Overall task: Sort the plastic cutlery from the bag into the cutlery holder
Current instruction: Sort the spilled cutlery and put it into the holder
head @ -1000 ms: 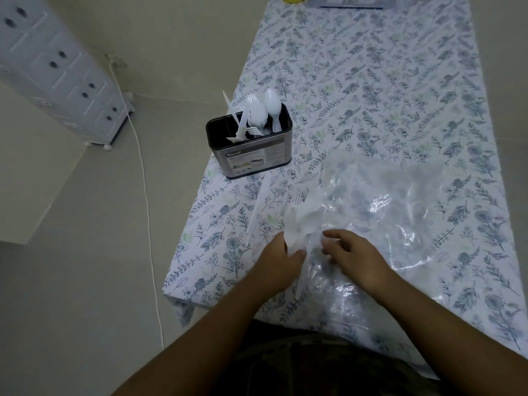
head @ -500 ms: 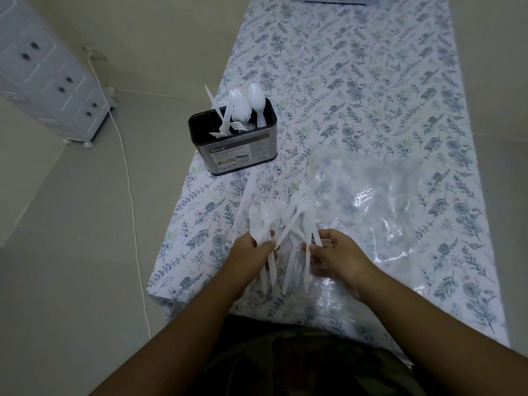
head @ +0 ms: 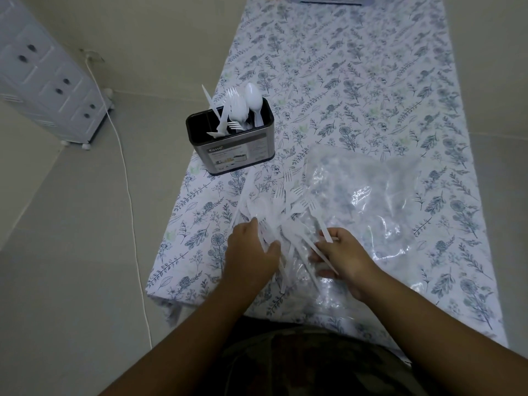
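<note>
Cutlery [head: 288, 221] lay fanned between both hands: left hand [head: 251, 252] fingers loosely spread over it, right hand [head: 340, 255] pinching handles. Bag [head: 368, 195] lay beyond the right fingertips; holder [head: 237, 152] stood beyond the left.

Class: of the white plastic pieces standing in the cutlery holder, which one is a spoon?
The spoon at the holder's far right end, its smooth oval bowl pointing up. The pieces beside it show fork tines or a thin pointed blade.

Under my left hand [head: 251, 252] the cutlery [head: 288, 221] blurs into one white heap beside the bag [head: 371, 201]; I cannot count it or separate the pieces.
</note>
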Demonstrator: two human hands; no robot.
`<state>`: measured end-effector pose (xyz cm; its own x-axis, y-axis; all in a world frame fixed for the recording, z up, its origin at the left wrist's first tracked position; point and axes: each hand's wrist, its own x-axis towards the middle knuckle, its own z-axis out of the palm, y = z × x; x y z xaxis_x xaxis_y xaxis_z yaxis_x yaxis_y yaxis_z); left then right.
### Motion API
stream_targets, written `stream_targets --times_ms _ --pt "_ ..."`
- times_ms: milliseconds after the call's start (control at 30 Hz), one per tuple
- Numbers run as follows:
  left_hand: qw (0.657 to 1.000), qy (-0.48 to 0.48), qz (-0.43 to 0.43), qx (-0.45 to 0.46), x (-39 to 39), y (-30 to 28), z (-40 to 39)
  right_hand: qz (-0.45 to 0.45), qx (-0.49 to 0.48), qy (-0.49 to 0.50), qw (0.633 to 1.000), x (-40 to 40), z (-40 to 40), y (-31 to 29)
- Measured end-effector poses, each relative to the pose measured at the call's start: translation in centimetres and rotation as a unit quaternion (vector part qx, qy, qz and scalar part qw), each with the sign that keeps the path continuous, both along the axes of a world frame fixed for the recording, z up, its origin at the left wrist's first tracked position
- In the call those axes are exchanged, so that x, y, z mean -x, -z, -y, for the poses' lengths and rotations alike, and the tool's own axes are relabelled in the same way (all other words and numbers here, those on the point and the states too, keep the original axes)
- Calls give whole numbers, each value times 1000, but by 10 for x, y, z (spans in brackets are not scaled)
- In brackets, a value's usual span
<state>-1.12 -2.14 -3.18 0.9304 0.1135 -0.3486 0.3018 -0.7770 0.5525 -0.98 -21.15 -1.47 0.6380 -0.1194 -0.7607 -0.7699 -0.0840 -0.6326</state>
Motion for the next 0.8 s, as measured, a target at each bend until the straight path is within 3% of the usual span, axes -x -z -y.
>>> stream_targets --times_ms 133,267,367,467,700,800 --pt "997 14 70 -35 9 -3 4 66 151 -132 977 3 -2 2" --pt "998 7 55 3 15 4 0 145 384 -249 877 6 -3 2" --pt "998 -16 60 19 15 9 -7 210 428 -330 815 10 -10 2" --pt "997 -38 56 28 15 13 -13 216 446 -385 779 10 -13 7" --pt "996 -53 56 53 20 18 -22 142 431 -410 791 12 -16 9" --pt "995 -51 57 58 20 18 -23 111 371 -388 837 10 -12 9"
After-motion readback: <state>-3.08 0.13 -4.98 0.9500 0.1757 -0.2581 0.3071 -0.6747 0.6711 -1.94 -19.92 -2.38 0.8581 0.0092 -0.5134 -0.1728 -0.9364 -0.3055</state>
